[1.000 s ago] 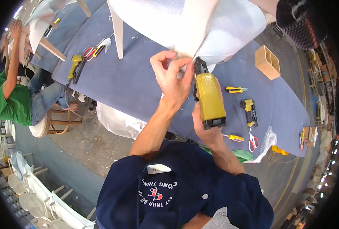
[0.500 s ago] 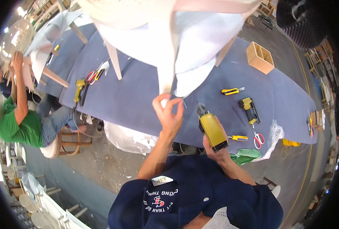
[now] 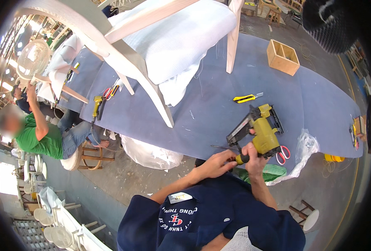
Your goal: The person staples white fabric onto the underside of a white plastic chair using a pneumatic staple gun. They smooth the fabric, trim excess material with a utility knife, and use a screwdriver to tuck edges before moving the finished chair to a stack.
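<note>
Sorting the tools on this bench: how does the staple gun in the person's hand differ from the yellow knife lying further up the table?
The staple gun is bulky and olive-yellow, gripped by the right hand; the knife is slim, bright yellow and black. The staple gun is held at the table's near edge; the knife lies flat, untouched. Both are over the blue top.

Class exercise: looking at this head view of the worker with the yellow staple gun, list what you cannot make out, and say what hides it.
- Right hand palm: hidden by the staple gun it grips.
- Scissors blades: covered by the gun.
- Left hand fingertips: what they pinch at the yellow-handled tool is too small.
- Chair top: cut off by the upper edge.
</note>
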`<act>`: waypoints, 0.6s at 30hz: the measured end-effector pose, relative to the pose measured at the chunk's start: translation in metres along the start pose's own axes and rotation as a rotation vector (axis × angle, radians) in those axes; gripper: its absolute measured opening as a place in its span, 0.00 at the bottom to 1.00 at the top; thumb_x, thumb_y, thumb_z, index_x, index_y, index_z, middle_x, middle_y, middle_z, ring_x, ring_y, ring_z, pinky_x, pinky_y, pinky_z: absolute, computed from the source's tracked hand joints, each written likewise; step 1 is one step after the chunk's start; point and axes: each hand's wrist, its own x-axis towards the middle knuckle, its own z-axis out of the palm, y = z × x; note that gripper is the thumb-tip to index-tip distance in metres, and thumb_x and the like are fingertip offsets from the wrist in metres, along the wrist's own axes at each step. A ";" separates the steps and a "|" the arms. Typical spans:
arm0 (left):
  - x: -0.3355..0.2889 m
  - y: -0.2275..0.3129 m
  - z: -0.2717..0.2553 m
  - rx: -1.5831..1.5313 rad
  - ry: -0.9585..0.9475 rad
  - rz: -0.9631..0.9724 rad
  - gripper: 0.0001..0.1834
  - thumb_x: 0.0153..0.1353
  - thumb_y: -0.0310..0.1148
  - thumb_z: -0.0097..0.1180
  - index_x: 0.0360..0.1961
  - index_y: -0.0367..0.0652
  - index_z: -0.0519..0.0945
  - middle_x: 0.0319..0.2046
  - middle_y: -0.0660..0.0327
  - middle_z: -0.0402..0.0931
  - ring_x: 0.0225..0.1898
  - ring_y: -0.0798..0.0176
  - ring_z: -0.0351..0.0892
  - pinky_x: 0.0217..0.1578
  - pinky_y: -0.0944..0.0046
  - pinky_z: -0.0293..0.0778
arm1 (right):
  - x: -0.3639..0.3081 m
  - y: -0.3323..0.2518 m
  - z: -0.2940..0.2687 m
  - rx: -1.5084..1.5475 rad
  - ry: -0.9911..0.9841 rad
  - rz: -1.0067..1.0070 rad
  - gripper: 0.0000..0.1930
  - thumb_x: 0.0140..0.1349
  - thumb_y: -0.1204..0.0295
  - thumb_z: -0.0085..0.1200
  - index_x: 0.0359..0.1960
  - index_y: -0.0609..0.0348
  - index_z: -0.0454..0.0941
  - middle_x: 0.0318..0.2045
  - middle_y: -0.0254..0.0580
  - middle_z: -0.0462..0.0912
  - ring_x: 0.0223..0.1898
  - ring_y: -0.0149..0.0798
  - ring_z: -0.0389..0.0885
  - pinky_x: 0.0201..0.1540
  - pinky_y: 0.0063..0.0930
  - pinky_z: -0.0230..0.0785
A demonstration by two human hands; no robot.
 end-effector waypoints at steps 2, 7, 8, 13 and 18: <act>0.012 0.016 0.019 -0.001 -0.030 -0.041 0.15 0.69 0.39 0.54 0.49 0.39 0.75 0.39 0.50 0.76 0.41 0.48 0.77 0.42 0.53 0.73 | 0.007 -0.004 -0.020 0.100 0.096 0.025 0.20 0.62 0.87 0.46 0.57 0.68 0.67 0.52 0.45 0.77 0.24 0.27 0.72 0.28 0.26 0.71; 0.033 -0.007 0.074 0.034 -0.007 0.030 0.14 0.68 0.40 0.56 0.45 0.41 0.72 0.30 0.50 0.75 0.28 0.50 0.76 0.30 0.54 0.71 | 0.015 -0.003 -0.071 0.188 0.212 0.115 0.20 0.63 0.83 0.46 0.57 0.67 0.68 0.51 0.43 0.77 0.23 0.27 0.69 0.29 0.28 0.71; 0.034 0.000 0.080 0.009 -0.061 -0.072 0.14 0.68 0.40 0.56 0.44 0.42 0.72 0.27 0.50 0.75 0.26 0.49 0.76 0.28 0.54 0.70 | 0.014 -0.011 -0.073 0.210 0.205 0.110 0.18 0.67 0.80 0.46 0.58 0.63 0.71 0.26 0.32 0.69 0.25 0.26 0.64 0.31 0.26 0.65; 0.038 0.009 0.109 -0.016 -0.105 -0.288 0.11 0.63 0.35 0.58 0.41 0.41 0.73 0.20 0.49 0.73 0.22 0.47 0.74 0.25 0.52 0.69 | 0.006 0.008 -0.107 0.357 0.379 0.180 0.19 0.63 0.81 0.47 0.57 0.65 0.69 0.36 0.41 0.75 0.24 0.28 0.67 0.29 0.28 0.70; 0.030 -0.026 0.130 0.214 -0.076 -0.148 0.11 0.62 0.35 0.58 0.41 0.41 0.74 0.22 0.49 0.75 0.26 0.46 0.77 0.30 0.51 0.72 | 0.022 0.000 -0.145 0.407 0.526 0.251 0.17 0.63 0.82 0.48 0.54 0.63 0.72 0.36 0.38 0.75 0.24 0.28 0.67 0.29 0.26 0.68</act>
